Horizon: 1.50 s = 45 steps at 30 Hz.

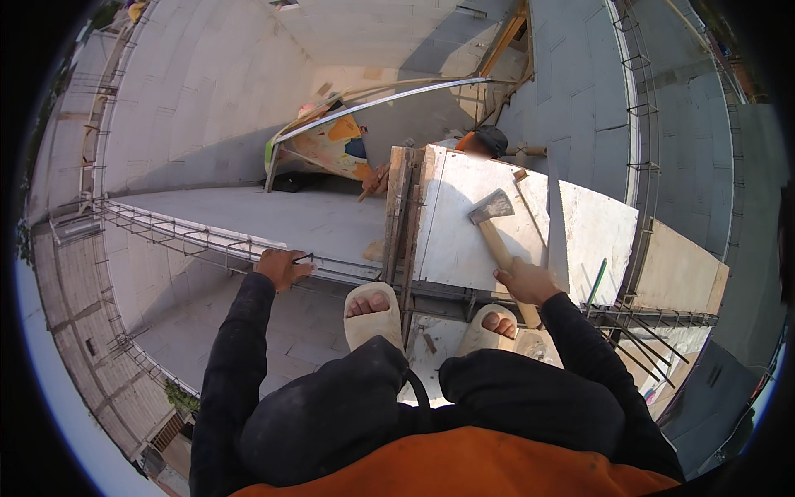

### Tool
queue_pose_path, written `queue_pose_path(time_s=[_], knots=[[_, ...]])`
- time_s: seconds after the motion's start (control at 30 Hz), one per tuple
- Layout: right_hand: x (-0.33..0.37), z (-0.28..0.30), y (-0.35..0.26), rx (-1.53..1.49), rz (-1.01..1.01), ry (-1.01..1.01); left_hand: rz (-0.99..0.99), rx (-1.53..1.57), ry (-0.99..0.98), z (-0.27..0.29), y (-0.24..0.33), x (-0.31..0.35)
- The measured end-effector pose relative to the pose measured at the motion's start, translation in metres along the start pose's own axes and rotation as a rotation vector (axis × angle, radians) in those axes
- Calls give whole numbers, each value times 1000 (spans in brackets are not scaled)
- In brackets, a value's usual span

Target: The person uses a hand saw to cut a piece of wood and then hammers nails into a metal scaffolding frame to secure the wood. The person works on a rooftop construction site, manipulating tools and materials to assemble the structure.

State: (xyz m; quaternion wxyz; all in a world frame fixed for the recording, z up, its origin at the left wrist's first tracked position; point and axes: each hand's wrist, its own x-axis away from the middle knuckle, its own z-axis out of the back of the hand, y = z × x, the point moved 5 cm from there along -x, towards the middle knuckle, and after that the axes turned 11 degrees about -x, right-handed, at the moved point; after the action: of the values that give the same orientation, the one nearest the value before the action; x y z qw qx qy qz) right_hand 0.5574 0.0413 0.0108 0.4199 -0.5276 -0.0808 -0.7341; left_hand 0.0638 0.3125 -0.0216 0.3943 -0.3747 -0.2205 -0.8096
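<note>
My right hand point(528, 280) is closed round the wooden handle of a hatchet point(499, 240), whose grey head rests on a pale board point(472, 186) ahead of my feet. At the top of the wall on the left, my left hand point(281, 268) is curled beside a long rebar cage point(186, 235). A short dark bent piece point(303, 258) shows at its fingertips; whether they grip it or a bar beneath, I cannot tell. Right of the hatchet lie a thin rusty bar point(530, 207) and a long grey tapering blade point(557, 228), like a handsaw's.
My sandalled feet stand high up, astride upright planks point(399, 211). Below are block-walled rooms and a co-worker in a dark cap point(489, 141), whose hand point(375, 178) shows beside the planks. Loose rebar ends point(650, 352) stick out at right. Another rebar cage point(642, 91) runs along the right wall.
</note>
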Motion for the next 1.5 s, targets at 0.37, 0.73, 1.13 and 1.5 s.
queue_pose_path(time_s=[0.37,0.73,1.13,1.5], knots=[[-11,-10,13,-57,-72,5,-25,-42,45,-14,-5,-4],[-11,-10,6,38,-60,7,-92,-39,56,-13,-8,0],[-4,-9,0,186,82,-24,-356,202,191,-30,98,-117],[-14,-13,20,55,-87,-43,-344,38,-35,-68,145,-110]])
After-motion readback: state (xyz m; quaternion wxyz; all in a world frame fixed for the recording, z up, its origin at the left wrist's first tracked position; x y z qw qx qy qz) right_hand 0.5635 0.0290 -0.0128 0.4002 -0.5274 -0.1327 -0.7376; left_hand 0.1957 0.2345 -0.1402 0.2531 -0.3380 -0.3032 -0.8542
